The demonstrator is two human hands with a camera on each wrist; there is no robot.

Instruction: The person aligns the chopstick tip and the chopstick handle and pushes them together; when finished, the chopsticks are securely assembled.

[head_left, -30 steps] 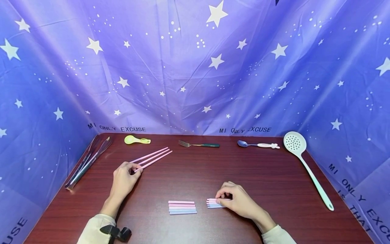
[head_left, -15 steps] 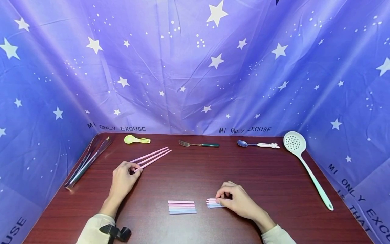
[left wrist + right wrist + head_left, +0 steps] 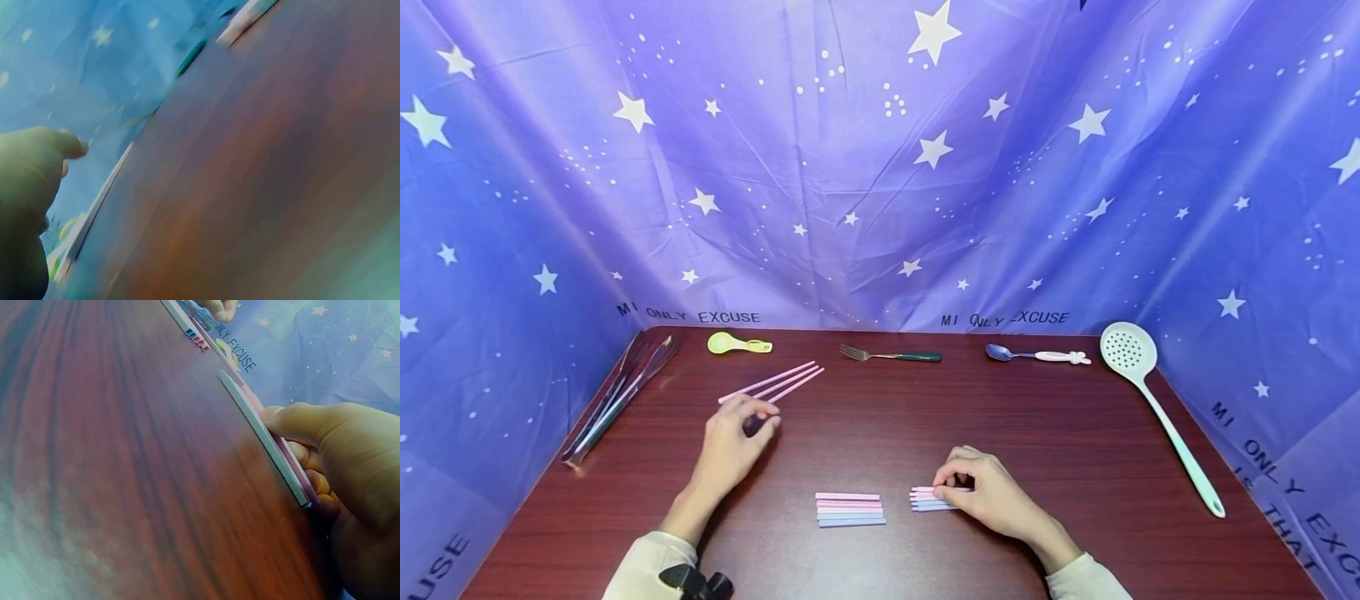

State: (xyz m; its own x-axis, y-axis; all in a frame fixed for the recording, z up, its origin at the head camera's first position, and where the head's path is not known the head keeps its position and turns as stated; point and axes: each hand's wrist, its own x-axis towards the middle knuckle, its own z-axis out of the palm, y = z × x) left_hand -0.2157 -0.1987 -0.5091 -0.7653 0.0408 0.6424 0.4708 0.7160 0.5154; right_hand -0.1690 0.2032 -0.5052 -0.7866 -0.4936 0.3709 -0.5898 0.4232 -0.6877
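Note:
Three long pink sticks [image 3: 780,383] lie slanted on the table at the left. My left hand [image 3: 733,446] hovers just in front of them, its fingers loosely bent and nothing visible between thumb and forefinger. In the left wrist view a pale stick [image 3: 97,209] rests on the table apart from that hand. At the front right, my right hand [image 3: 996,496] grips a row of short pink and blue sticks [image 3: 922,498], partly hidden under the fingers. The right wrist view has the thumb against a pink stick [image 3: 287,450]. Another row of short pink and blue sticks [image 3: 850,509] lies left of it.
Along the back of the dark red table [image 3: 895,417] lie a yellow spoon [image 3: 737,343], a green-handled fork [image 3: 891,355] and a rabbit-handled spoon [image 3: 1037,356]. A pale skimmer [image 3: 1168,429] lies right, a transparent pouch with utensils [image 3: 617,404] left. Starry purple curtains enclose three sides.
My left hand has let go of the long pink sticks and shifted slightly right and toward the front. The right hand stays where it was.

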